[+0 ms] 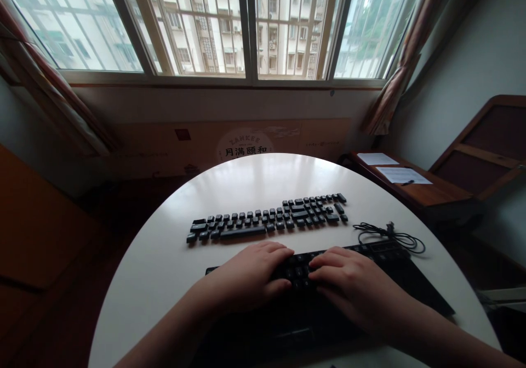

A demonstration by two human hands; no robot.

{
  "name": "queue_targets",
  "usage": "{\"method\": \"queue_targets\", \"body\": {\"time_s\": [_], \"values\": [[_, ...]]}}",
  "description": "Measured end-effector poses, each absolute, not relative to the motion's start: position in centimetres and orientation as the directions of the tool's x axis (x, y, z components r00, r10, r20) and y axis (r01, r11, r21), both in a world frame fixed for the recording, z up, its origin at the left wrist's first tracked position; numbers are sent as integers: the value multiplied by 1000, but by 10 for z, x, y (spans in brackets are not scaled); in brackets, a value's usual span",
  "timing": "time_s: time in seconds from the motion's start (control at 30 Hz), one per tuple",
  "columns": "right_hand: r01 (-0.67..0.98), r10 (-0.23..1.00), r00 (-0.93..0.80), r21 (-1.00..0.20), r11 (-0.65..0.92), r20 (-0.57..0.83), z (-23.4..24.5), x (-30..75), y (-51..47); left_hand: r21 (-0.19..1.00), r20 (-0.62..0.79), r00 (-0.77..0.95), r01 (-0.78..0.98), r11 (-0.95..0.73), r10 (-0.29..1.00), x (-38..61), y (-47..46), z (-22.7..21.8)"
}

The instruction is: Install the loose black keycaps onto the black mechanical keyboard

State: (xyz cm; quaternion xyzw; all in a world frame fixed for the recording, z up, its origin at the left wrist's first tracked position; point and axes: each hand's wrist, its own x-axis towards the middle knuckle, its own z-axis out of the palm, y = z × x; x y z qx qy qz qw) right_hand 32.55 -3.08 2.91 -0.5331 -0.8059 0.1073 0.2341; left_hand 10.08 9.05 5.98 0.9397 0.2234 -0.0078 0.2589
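Observation:
A black keyboard (419, 288) lies on the white round table (135, 291) in front of me, some keys (299, 272) showing between my hands. My left hand (257, 269) rests over its left part, fingertips at the upper rows and thumb apart below them. From the right, my right hand (349, 280) touches the keys with bent fingers held close together; whether a keycap is between them is hidden. Beyond the keyboard, many loose black keycaps (242, 222) are laid out in rows, a long spacebar cap (243, 232) among them.
A coiled black cable (405, 240) lies by the keyboard's upper right corner. To the right, sheets of paper (402, 175) and a pen (407, 182) lie on a wooden surface (446, 192). A printed cardboard panel (324, 137) stands under the barred window.

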Motion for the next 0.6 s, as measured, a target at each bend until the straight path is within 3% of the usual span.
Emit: {"method": "queue_targets", "body": {"time_s": [0.6], "values": [[811,909,-320,-419,409,267,28,325,-31,485,-116,902,417,-769,416,100,90,58]]}}
